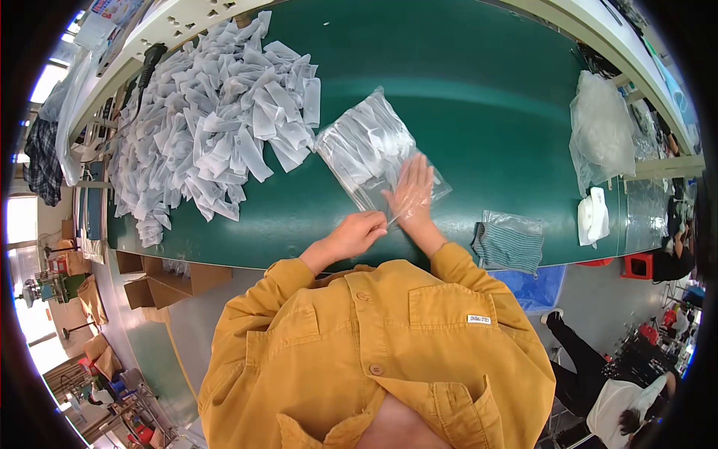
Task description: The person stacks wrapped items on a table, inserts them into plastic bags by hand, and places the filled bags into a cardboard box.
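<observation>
A clear plastic bag (366, 142) packed with several small whitish packets lies tilted on the green table, in front of my chest. My left hand (355, 236) is closed at the bag's near edge, its thumb and fingers pinching the clear film. With fingers stretched out, my right hand (413, 191) lies flat on the right end of the bag, partly under or against loose film. To the left spreads a big heap of similar frosted packets (217, 120); neither hand touches it.
A bag with teal striped cloth (510, 243) lies at the table's near right edge. Further right are a white bundle (593, 217) and a large clear plastic bag (602, 127). An open cardboard box (176, 284) stands below left. Another person (621, 400) is at lower right.
</observation>
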{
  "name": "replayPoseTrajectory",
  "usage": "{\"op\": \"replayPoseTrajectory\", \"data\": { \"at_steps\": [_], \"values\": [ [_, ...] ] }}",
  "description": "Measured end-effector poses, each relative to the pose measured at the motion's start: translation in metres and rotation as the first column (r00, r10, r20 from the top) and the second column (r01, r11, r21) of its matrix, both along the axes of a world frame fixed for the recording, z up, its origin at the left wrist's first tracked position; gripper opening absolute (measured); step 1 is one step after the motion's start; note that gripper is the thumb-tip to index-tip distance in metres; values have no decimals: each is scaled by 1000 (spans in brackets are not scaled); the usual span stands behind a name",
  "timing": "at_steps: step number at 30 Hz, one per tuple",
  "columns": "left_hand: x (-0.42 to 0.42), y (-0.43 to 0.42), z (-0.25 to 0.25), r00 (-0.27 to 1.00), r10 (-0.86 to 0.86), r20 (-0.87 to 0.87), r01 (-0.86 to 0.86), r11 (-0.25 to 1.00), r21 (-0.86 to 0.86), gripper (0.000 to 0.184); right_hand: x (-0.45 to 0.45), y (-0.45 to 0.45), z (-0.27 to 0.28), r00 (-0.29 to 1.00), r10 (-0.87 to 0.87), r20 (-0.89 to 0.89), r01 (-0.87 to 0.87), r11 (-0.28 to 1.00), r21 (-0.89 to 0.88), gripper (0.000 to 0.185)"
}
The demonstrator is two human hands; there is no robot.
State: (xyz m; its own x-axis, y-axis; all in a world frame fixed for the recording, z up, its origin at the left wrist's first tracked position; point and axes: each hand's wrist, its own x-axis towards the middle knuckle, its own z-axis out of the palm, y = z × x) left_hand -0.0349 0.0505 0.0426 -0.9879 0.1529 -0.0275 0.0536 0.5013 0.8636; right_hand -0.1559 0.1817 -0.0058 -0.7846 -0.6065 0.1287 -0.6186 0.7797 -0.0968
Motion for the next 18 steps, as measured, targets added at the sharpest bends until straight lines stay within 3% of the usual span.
{"op": "replayPoseTrajectory", "data": {
  "at_steps": [3,9,10,15,18],
  "values": [
    [-1,-4,0,999,53,-8,-52,994,97,10,8,-10,-41,951,301,-74,-301,837,-456,63],
    [-7,-7,11,998,63,-27,-58,986,156,9,-35,-49,-17,987,144,-66,-149,704,-694,50],
    [-8,-9,11,998,58,-31,-52,983,178,9,-36,-53,-10,990,140,15,-91,718,-690,46],
    [-29,-38,7,878,336,-342,-336,940,61,13,-48,-57,-11,986,158,48,-74,683,-726,32],
    [-56,-62,-2,796,348,-496,-448,889,-96,22,-50,-58,-15,983,181,18,-103,636,-764,27]
  ]
}}
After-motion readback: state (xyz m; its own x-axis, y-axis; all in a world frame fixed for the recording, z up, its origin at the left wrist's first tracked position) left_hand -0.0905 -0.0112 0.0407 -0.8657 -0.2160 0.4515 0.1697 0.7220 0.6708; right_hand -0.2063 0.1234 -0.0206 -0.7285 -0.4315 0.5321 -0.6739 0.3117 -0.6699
